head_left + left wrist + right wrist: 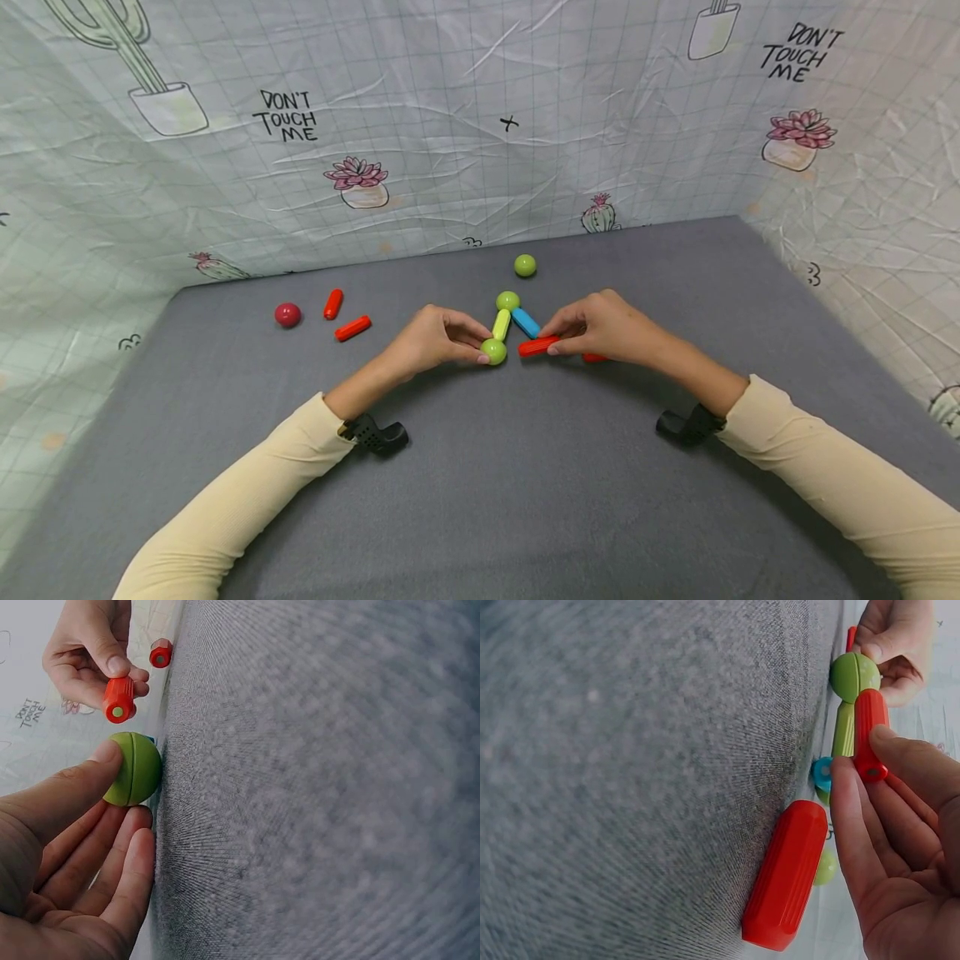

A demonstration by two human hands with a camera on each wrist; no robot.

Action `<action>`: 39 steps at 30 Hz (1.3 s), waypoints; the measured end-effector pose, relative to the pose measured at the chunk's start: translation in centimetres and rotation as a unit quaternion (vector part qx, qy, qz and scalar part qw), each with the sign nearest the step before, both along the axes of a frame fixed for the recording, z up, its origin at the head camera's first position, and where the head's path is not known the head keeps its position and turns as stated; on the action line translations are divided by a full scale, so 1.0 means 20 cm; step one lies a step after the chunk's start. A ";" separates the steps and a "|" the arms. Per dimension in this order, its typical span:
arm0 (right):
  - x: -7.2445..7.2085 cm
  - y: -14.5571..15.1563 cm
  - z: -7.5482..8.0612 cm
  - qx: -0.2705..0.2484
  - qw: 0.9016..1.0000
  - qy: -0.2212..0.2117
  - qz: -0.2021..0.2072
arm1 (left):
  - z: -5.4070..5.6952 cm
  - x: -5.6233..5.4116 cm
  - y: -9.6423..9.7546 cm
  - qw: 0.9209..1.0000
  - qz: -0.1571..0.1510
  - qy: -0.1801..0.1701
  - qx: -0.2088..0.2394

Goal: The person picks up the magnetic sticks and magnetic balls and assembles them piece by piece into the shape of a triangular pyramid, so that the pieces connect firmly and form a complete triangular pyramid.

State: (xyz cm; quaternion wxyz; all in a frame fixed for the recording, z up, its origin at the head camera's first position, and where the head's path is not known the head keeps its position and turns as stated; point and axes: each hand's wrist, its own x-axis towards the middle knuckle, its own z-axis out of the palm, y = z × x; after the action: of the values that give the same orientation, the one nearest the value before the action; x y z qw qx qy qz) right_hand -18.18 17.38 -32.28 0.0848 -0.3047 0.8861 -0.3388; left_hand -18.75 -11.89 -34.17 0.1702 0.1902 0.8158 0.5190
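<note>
My left hand (438, 340) pinches a green ball (493, 352) between thumb and fingers. From that ball a yellow-green rod (501, 325) runs up to a second green ball (507, 301), where a blue rod (526, 322) also meets it, making an angled shape. With thumb and fingertips, my right hand (603, 329) holds a red rod (536, 347), its free end pointing toward the ball in the left hand, a gap between them. In the right wrist view, another red rod (786, 874) lies on the cloth below the right hand; the head view shows only part of it.
A loose green ball (525, 266) sits behind the joined pieces. Off to the left are a dark red ball (287, 315), an upright-angled red rod (333, 304) and a slanted red rod (352, 328). Patterned sheeting (450, 183) hangs behind the grey tabletop (480, 483).
</note>
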 end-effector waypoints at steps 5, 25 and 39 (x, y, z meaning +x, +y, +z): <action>-0.01 0.00 -0.01 0.008 1.000 0.004 0.001 | -0.01 0.00 0.00 1.000 0.005 0.003 -0.006; 0.00 -0.03 -0.01 0.002 1.000 0.004 0.007 | 0.00 0.01 0.00 1.000 0.004 0.019 -0.014; 0.00 -0.05 -0.01 0.005 1.000 0.024 0.006 | 0.01 0.01 0.01 0.999 -0.006 0.028 -0.019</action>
State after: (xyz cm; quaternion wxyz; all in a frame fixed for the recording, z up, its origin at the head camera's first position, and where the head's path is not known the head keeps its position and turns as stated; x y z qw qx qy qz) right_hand -18.14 16.46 -32.55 0.0670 -0.3177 0.8878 -0.3262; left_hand -18.61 -11.78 -33.98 0.1541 0.2058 0.8290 0.4966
